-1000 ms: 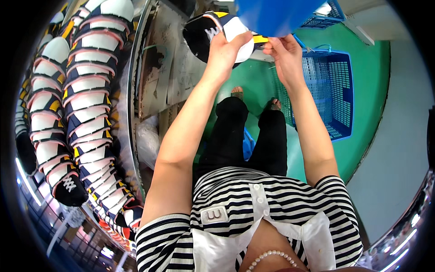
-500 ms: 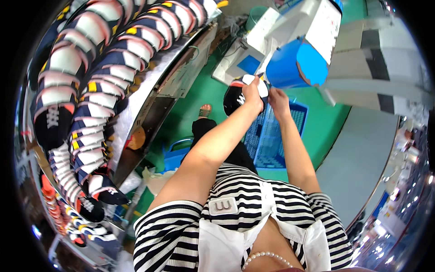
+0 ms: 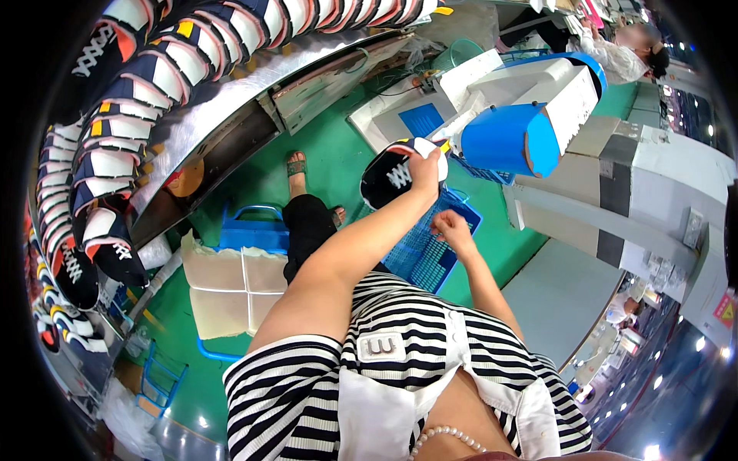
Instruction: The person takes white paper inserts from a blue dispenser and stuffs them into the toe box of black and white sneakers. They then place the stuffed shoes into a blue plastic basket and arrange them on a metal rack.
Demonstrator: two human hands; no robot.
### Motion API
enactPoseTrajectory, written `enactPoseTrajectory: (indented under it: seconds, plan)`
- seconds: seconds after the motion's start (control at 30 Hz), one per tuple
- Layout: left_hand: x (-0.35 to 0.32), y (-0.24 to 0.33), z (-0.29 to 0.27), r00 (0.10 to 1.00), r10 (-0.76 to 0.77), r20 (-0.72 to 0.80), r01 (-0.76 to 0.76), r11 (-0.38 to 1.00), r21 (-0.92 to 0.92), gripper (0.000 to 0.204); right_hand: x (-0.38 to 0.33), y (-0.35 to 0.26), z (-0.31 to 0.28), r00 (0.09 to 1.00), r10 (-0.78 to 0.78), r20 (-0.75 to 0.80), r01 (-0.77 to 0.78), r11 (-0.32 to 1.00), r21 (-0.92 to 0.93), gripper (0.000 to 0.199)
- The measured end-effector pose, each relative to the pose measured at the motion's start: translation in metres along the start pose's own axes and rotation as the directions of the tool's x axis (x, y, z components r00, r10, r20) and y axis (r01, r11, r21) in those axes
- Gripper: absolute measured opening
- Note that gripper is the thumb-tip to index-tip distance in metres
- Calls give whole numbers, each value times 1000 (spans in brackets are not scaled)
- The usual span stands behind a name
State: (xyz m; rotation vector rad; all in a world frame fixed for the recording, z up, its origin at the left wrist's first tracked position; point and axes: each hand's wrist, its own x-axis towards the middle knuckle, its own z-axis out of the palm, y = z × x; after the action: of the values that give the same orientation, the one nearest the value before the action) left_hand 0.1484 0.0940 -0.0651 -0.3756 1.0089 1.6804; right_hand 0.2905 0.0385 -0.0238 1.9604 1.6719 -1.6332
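Note:
My left hand point(image 3: 425, 170) holds a black shoe point(image 3: 392, 175) with white laces and a white sole, raised in front of the white and blue machine point(image 3: 513, 107). The shoe's toe end sits close to the machine's blue round housing point(image 3: 503, 138). Lower down, my right hand point(image 3: 452, 229) has its fingers curled, over the blue plastic basket point(image 3: 427, 246); nothing is visibly in it. Both forearms reach up from my striped top.
A long conveyor point(image 3: 223, 92) carries rows of black, white and orange shoes point(image 3: 115, 146) along the left. A blue crate with cardboard sheets point(image 3: 238, 273) stands on the green floor. Grey cabinets point(image 3: 630, 200) lie to the right. Another person point(image 3: 626, 50) works at the far top right.
My view swung away from the conveyor toward the machine. My right hand left the shoe and dropped over the blue basket. My left hand keeps the shoe up by the machine.

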Motion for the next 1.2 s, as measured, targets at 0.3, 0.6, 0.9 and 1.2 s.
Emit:
enactPoseTrajectory:
  seconds: [0.3, 0.6, 0.9, 1.2]
  plan:
    - [-37, 139, -142, 999, 31, -38, -29, 998, 52, 17, 150, -204, 68, 848, -526, 68, 333, 429, -840, 30]
    - [-67, 222, -212, 916, 49, -399, -9, 995, 100, 20, 346, -195, 44, 992, -116, 44, 26, -147, -989, 45]
    - [-49, 239, -249, 918, 53, -393, 4, 990, 143, 20, 511, -119, -49, 982, -187, -12, -35, -118, -992, 30]
    - [-94, 225, -228, 859, 241, -452, -274, 962, -8, 29, 458, -182, -18, 986, -28, 165, 152, -260, -954, 37]
